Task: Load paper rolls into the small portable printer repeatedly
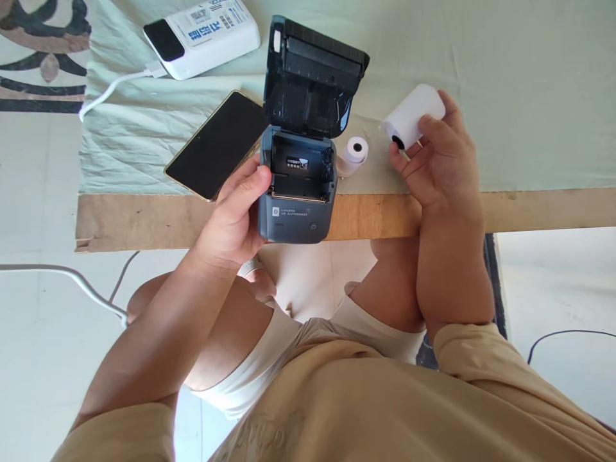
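My left hand (pixel 238 212) grips a dark blue-grey portable label printer (pixel 296 221) by its left side, above the table's front edge. The printer's black lid (pixel 310 83) is swung up, and its paper bay (pixel 301 163) shows no roll inside. In my right hand (pixel 440 151) is a white paper roll (pixel 416 115), tilted, with a dark core visible at its lower left end. Fingers and thumb close around the roll. Between the printer and my right hand, a smaller white paper roll (pixel 356 157) rests on the table.
A black-screened smartphone (pixel 216 144) lies left of the printer, partly behind it. Farther back is a white power bank (pixel 206 35) with a white cable (pixel 115 83) plugged in. Pale green cloth (pixel 539 96) covers the table up to a bare wooden front edge (pixel 135 221).
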`<state>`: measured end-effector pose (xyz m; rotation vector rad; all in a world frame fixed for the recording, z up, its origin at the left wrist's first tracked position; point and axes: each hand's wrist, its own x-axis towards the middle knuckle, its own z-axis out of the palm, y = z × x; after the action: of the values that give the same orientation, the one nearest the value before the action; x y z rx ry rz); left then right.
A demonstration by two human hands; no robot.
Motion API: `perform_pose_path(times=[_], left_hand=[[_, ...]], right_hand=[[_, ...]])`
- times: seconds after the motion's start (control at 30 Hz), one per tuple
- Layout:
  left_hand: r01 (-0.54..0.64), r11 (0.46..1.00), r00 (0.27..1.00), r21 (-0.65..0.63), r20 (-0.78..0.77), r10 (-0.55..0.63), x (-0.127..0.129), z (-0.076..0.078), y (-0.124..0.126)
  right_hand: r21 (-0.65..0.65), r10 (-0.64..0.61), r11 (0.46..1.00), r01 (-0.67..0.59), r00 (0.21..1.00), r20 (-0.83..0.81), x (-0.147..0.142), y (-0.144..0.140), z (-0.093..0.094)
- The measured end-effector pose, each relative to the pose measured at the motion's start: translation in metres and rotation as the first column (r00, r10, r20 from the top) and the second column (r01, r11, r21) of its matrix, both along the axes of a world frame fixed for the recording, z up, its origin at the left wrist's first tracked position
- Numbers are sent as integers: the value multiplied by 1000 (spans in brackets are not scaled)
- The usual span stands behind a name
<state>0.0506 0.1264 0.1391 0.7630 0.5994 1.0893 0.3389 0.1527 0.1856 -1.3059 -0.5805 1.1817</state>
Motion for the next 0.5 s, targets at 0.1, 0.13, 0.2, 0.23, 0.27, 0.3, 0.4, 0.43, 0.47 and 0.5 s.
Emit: perform_pose_path(times=[0.1, 0.13, 0.2, 0.23, 0.27, 0.3, 0.4, 0.43, 0.47, 0.5], left_hand=[[-5, 1000, 998, -5, -59, 5, -2, -3, 3], [0, 1000, 995, -10, -100, -1, -2, -5, 4], [-4, 1000, 982, -27, -188, -1, -3, -7, 4], [-18, 999, 974, -39, -228, 9, -2, -7, 4], [-41, 998, 966, -48, -259, 27, -1, -7, 3], [-66, 997, 958, -48, -281, 50, 1, -5, 1], [-154, 988, 936, -17, -322, 140, 11, 3, -3], [-179, 984, 925, 3, -341, 169, 14, 7, -4], [-208, 978, 904, 28, -377, 203, 15, 10, -4], [-244, 967, 869, 72, -425, 251, 15, 12, -4]], right_hand=[[-47, 8, 999, -10, 999, -39, 9, 3, -4], [-52, 18, 998, -20, 999, -43, 11, 4, -6], [-43, 36, 998, -37, 999, -32, 14, 5, -9], [-31, 40, 999, -40, 999, -20, 14, 5, -10], [-22, 41, 999, -41, 999, -11, 14, 5, -10], [-16, 39, 999, -39, 999, -4, 13, 5, -10], [-9, 11, 1000, -11, 1000, -14, 7, 3, -7], [-9, 0, 1000, 0, 1000, -18, 5, 3, -6], [-7, -12, 1000, 12, 1000, -22, 3, 3, -4], [-2, -25, 1000, 25, 999, -24, 2, 3, -2]])
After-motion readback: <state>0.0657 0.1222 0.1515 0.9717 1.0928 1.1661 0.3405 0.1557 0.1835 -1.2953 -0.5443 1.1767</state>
